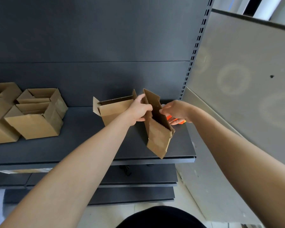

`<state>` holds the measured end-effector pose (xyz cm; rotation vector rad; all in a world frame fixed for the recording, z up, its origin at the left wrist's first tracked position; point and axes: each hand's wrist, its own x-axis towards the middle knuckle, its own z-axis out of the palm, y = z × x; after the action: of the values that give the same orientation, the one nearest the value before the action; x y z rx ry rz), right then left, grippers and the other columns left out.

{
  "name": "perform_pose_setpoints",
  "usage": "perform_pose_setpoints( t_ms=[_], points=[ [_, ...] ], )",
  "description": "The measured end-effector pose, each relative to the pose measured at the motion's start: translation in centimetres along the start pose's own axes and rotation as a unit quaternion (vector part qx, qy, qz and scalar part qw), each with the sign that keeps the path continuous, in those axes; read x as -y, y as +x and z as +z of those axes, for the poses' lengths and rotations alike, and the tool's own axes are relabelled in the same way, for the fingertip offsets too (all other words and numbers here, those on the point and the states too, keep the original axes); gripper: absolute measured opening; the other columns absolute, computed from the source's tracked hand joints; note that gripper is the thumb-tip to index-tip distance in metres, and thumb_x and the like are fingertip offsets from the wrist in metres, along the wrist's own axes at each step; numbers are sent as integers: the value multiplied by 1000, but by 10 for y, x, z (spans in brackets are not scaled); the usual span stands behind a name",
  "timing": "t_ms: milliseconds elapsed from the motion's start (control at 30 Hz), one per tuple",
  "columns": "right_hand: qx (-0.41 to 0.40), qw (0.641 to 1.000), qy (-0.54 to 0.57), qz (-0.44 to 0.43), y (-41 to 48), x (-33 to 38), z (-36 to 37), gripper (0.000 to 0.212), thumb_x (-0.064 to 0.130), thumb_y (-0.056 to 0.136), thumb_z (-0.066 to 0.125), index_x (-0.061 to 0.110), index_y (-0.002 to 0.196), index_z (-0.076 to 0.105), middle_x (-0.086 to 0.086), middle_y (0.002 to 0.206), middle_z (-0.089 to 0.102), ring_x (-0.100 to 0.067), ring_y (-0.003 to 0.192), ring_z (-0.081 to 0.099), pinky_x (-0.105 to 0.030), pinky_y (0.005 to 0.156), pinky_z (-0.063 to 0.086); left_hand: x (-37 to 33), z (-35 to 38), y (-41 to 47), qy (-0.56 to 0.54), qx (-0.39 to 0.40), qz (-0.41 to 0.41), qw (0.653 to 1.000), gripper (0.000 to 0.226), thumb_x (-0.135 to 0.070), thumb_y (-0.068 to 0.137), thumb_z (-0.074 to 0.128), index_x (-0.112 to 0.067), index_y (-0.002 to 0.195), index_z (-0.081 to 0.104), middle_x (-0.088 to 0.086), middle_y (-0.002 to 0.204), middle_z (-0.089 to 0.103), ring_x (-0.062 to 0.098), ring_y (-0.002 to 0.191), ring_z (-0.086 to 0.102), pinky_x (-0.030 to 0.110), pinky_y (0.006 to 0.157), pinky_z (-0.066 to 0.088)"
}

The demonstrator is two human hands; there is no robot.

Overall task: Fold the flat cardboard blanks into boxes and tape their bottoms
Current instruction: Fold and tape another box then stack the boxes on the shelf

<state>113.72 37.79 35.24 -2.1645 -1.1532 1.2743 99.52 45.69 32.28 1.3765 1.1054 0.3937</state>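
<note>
I see the cardboard blank (156, 134) just above the middle of my view, over the dark shelf (82, 139), toward its right end. It is half opened into a V. One part reaches out to ten o'clock with its end flaps loose, and the other hangs down to five o'clock, its lower corner at the shelf's front lip.

My left hand (139, 110) clenches round the blank at the fold, thumb on top and fingers curled beneath. My right hand (177, 111), at three o'clock from the blank, pinches the edge of the hanging panel between thumb and forefinger. An orange object (169, 117) shows under that hand. I cannot tell whether the lower fingers hold it or only lie over it.

At nine o'clock on the same shelf a cluster of folded boxes (33, 119) stands with open tops, well apart from the blank. A grey wall panel (247, 99) fills the view from one to four o'clock.
</note>
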Motion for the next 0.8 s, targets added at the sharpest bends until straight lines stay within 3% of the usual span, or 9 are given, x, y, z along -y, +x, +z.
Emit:
perform_pose_setpoints(
  t_ms=[167,267,400,567,600,667,700,733,800],
  points=[
    [-49,999,1,16,1,-3,-3,28,19,99,48,9,123,58,-11,106,66,-22,81,66,-32,74,58,1,0,-5,24,9,15,1000,69,-4,91,54,-32,147,26,4,143,39,15,92,52,40,86,48],
    [-69,997,-27,15,3,-3,-6,29,9,99,43,4,123,57,-14,102,66,-25,83,69,-39,79,59,1,-1,-7,41,18,12,999,68,-2,89,54,-32,146,29,4,140,43,19,104,50,39,83,47],
    [-131,991,-6,11,13,0,-13,30,5,92,50,-5,119,58,-8,74,57,-20,60,60,-30,58,56,-1,-3,-10,59,40,5,997,69,0,88,55,-32,144,32,5,134,48,28,116,51,45,91,51],
    [-141,990,9,5,23,2,-11,25,12,94,50,2,114,63,0,72,57,-12,60,57,-23,57,53,0,-4,-12,62,34,0,997,70,-1,88,57,-32,144,30,6,133,48,29,114,53,44,87,53],
    [-127,991,-35,24,24,4,-12,26,19,95,50,7,113,66,4,75,60,-11,65,59,-21,59,50,0,-4,-13,60,34,-1,998,71,-1,88,56,-33,145,28,6,135,46,29,114,53,44,86,53],
    [-122,952,-280,-10,32,-5,-6,28,30,95,52,16,111,69,9,96,69,-12,91,64,-23,73,50,0,-4,-13,58,36,-1,998,79,1,87,56,-37,146,21,5,142,40,29,117,50,45,88,52],
    [-124,940,-316,-15,33,-4,-7,28,33,94,53,17,112,68,8,107,69,-13,102,63,-24,82,50,0,-4,-12,60,36,1,998,83,2,86,56,-38,147,18,4,145,34,29,119,48,46,90,52],
    [-125,947,-294,-25,29,-3,-6,29,34,94,54,17,114,67,6,113,68,-14,108,61,-25,87,50,-1,-3,-12,64,34,4,997,85,2,85,57,-38,147,16,3,148,30,29,121,46,46,91,51],
    [-101,994,-43,1,20,3,-5,30,24,95,53,9,119,62,-4,114,67,-21,104,64,-29,80,54,-1,-3,-11,70,30,6,997,85,2,85,57,-38,148,17,2,151,26,29,123,43,46,94,50]
  ],
)
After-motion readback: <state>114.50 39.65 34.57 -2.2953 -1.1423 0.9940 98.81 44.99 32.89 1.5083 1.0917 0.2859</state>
